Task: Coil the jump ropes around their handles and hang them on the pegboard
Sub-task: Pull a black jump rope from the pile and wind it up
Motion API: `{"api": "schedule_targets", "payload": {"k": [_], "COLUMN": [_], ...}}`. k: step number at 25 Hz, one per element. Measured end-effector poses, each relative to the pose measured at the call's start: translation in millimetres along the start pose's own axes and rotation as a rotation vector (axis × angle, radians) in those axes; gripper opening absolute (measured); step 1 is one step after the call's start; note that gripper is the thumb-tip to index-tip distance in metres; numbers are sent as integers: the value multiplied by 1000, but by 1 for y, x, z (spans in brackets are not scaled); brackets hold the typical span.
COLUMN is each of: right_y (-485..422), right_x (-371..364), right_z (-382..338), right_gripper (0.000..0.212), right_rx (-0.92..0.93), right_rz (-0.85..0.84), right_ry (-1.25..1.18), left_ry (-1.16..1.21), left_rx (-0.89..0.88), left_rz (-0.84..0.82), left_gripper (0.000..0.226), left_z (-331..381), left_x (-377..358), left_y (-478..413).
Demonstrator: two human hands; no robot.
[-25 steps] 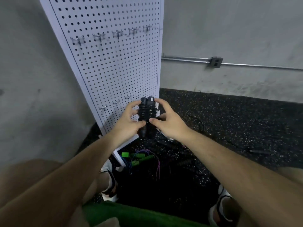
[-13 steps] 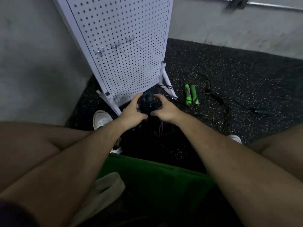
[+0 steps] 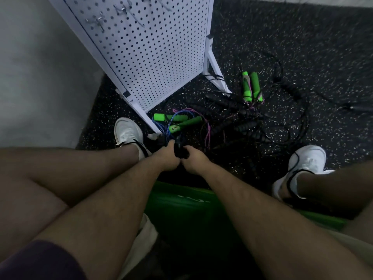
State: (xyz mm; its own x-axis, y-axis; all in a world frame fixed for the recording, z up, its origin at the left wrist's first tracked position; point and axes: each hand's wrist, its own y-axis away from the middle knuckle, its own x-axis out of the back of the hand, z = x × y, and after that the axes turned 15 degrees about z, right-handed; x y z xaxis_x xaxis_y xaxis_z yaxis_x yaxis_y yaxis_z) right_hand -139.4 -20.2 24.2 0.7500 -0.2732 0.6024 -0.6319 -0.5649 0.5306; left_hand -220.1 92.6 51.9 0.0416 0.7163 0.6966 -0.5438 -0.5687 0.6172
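Black jump rope handles (image 3: 180, 152) are down low between the knees, clamped from both sides: left hand (image 3: 168, 158) and right hand (image 3: 194, 161) both curl round them. Just beyond, green-handled ropes (image 3: 177, 120) lie tangled on the floor (image 3: 302, 47) at the base of the pegboard (image 3: 157, 47).

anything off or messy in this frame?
Yes. Loose jump ropes lie tangled on the floor by the pegboard, green handles and black cords crossing. The hooks in view carry nothing. The left hand and right hand grip a black bundle. No damage visible.
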Motion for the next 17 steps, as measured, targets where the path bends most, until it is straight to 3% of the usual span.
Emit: {"api": "schedule_targets", "payload": {"k": [3,9,13,17], "right_y": [1,4,11,16], "right_x": [2,36,58,70], "right_z": [2,24,41,72], "right_gripper": [51,48,42,40], "right_rx": [13,74,31,-74], "right_rz": [2,146,239,287], "right_ry": [-1,-56,-144,-132], "left_ry": [-127,-368,-294,-243], "left_rx": [-36,-276,-447,-462], "left_rz": [39,302,291,206], "left_gripper": [59,55,45,39], "left_z": [0,28,60,92], "left_x": [-2,-9,-31,-68], "left_y": [-4,0,-3,-9]}}
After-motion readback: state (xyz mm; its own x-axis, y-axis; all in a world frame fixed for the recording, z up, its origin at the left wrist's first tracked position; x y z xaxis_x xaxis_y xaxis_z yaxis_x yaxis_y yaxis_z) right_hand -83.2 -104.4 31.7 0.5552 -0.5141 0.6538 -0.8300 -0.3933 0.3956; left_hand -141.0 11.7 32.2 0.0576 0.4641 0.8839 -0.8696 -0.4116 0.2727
